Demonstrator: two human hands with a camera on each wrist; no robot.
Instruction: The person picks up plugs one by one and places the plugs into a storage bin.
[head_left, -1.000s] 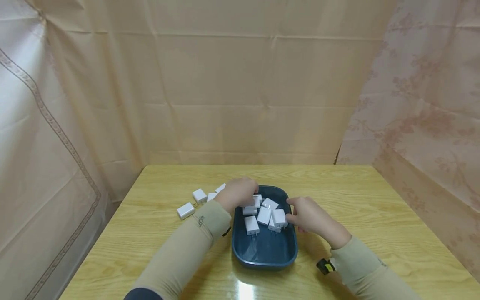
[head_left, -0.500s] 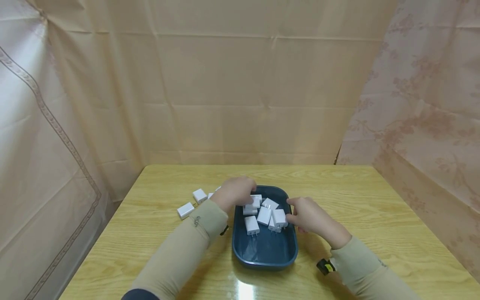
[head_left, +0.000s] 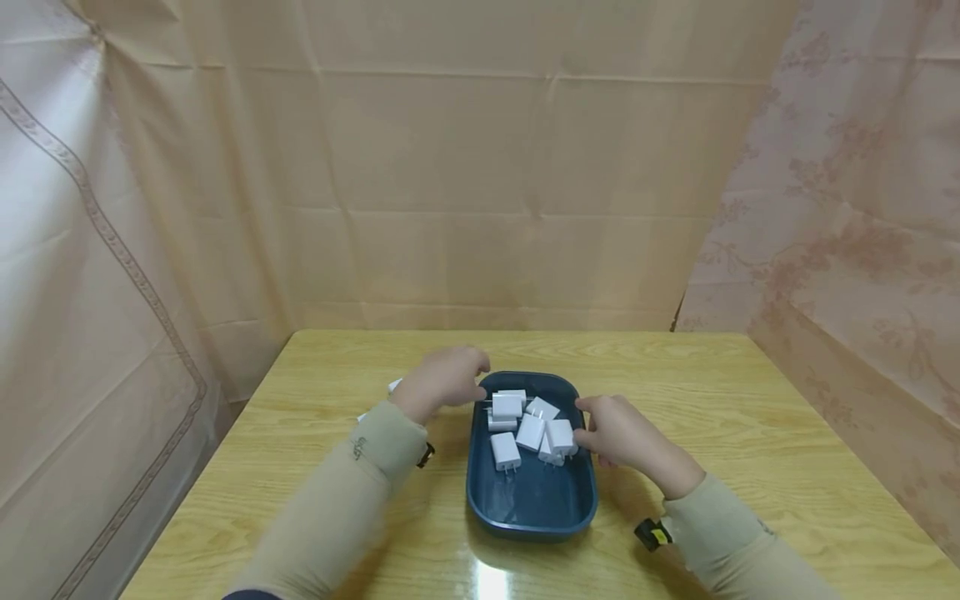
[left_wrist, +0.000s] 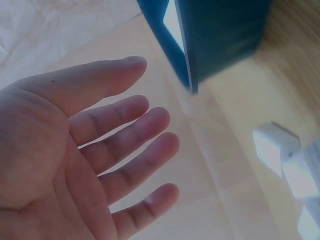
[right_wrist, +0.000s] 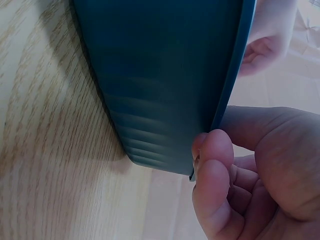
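A dark blue rectangular tub (head_left: 532, 508) stands on the table, with several white plug-in chargers (head_left: 506, 452) heaped toward its far half. My left hand (head_left: 442, 382) hovers by the tub's left rim, fingers spread. In the left wrist view that hand (left_wrist: 115, 140) is relaxed and holds nothing. My right hand (head_left: 622, 435) pinches the tub's right rim; the right wrist view shows its thumb inside and curled fingers (right_wrist: 212, 185) against the outer wall.
More white chargers (left_wrist: 275, 147) lie on the wooden table (head_left: 720, 433) left of the tub, mostly hidden behind my left hand in the head view. Cloth curtains (head_left: 525, 183) close off the back and both sides.
My left hand has drawn back leftward from over the tub, uncovering the chargers at its far left and covering more of those on the table. The right hand stays at the rim.
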